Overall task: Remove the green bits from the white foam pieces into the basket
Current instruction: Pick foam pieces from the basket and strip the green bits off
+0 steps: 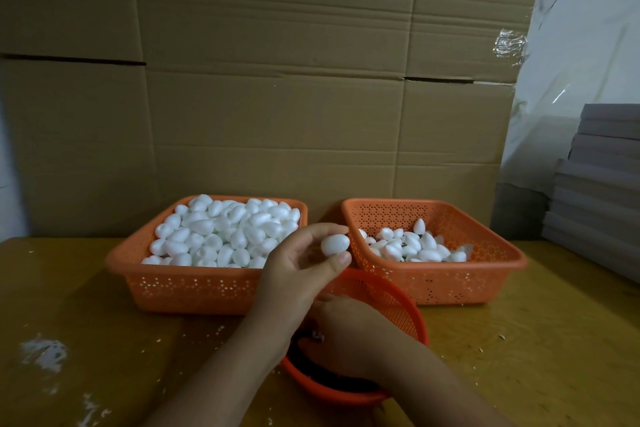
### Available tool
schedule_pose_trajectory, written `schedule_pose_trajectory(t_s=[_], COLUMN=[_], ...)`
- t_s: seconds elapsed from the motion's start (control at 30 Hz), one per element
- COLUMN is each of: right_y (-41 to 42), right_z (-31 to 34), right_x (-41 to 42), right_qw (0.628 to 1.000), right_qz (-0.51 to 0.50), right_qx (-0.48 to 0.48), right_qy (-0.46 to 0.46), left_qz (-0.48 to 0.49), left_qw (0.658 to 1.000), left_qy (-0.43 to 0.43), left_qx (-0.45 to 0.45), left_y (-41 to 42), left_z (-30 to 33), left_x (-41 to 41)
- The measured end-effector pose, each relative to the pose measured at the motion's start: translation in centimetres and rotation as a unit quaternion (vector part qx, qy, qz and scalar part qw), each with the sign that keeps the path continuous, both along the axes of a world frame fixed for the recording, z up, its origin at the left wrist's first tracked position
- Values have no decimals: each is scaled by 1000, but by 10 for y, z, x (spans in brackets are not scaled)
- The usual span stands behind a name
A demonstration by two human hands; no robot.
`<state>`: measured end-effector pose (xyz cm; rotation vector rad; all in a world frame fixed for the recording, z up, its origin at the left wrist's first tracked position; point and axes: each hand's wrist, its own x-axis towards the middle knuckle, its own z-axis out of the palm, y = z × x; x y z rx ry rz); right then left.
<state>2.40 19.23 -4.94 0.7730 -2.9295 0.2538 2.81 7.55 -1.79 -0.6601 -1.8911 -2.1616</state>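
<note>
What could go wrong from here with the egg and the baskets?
1. The left hand pinches the foam egg only between thumb and fingertips, above the gap between the two rectangular baskets; a slip could drop it onto the table.
2. The right hand rests in the round basket, which sits close to the near table edge; a push might tip it.
3. The left basket is heaped, so an added egg may roll out.

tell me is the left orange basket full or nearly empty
Full. The left rectangular basket is heaped to its rim with white foam pieces; the right basket holds a shallow layer.
</note>
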Motion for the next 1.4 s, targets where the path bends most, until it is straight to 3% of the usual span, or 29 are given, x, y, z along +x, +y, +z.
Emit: schedule_pose_trajectory(t_s=[0.13, 0.3, 0.4, 0.67, 0.87, 1.4], right_y=[-1, 0, 0, 0, 0, 1], right_z=[-1, -1, -1, 0, 0, 0], right_x=[1, 1, 2, 2, 2, 2], right_qw=[1000, 999, 999, 999, 1000, 1000], right_qz=[4, 20, 22, 17, 9, 9], right_qx=[-8, -27, -35, -26, -16, -17], right_qy=[9, 8, 10, 5, 2, 2], left_qz=[13, 142, 166, 210, 158, 158], left_qw=[999, 979, 967, 947, 970, 957], left_qy=[38, 83, 118, 177, 144, 183], left_qx=[-36, -123, -156, -167, -118, -163], left_y=[-1, 3, 2, 0, 0, -2], left_z=[1, -5, -7, -8, -11, -6], left_x=[1, -4, -5, -10, -10, -6])
